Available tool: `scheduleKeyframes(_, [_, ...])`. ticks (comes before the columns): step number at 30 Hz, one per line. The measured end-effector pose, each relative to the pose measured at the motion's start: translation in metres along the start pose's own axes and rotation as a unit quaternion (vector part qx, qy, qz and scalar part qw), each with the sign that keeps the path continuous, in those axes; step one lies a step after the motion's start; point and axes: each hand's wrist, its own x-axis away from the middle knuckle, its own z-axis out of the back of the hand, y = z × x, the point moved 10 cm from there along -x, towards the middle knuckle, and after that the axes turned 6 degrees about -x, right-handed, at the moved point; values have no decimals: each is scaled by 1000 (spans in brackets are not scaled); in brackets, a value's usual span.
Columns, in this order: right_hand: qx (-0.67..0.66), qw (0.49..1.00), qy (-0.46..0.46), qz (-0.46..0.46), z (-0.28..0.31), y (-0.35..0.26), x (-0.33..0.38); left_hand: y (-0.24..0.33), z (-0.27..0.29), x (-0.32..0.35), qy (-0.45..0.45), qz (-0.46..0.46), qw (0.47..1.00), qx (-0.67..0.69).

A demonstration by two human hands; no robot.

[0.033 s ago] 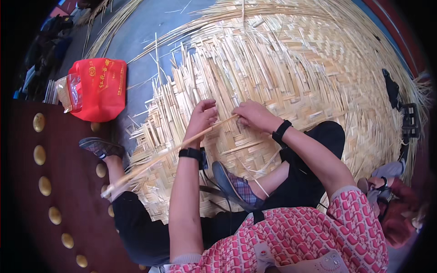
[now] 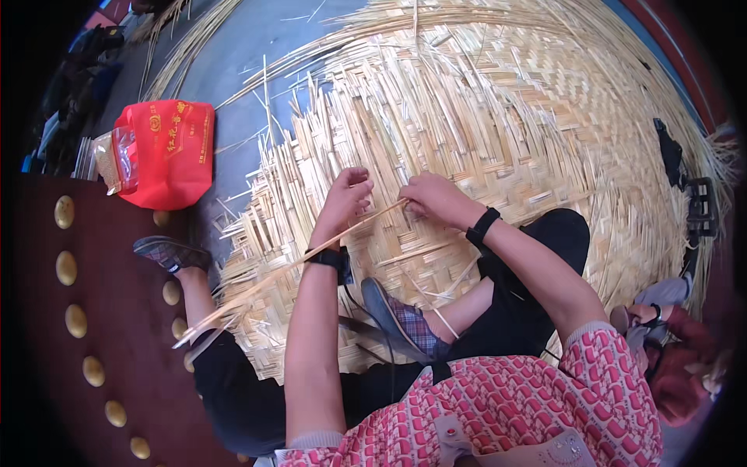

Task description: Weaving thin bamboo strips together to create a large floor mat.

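Covering most of the grey floor, a large woven mat of pale bamboo strips is spread, its near edge ragged with loose ends. A dark red wall studded with round gold knobs is seen at the left. Beside it, a red bag with yellow print is laid on the floor, a clear packet against it. A long bamboo strip is pinched by the left hand and gripped at its tip by the right hand, over the mat.
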Motion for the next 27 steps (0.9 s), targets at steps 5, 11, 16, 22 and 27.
scheduleKeyframes(5, [14,988,124,95,27,-13,24,10,4,-25,103,-20,961,-256])
scheduleKeyframes(11, [-53,975,206,60,48,-5,18,19,-6,-34,57,-116,921,-367])
scheduleKeyframes(16, [-182,937,293,-56,60,38,32,31,-64,6,-149,44,985,71])
scheduleKeyframes(22, [-165,970,175,-22,40,40,-5,58,-53,27,-33,-117,992,38])
scheduleKeyframes(27, [-293,944,134,-70,49,68,-4,-16,-3,45,240,-37,949,199])
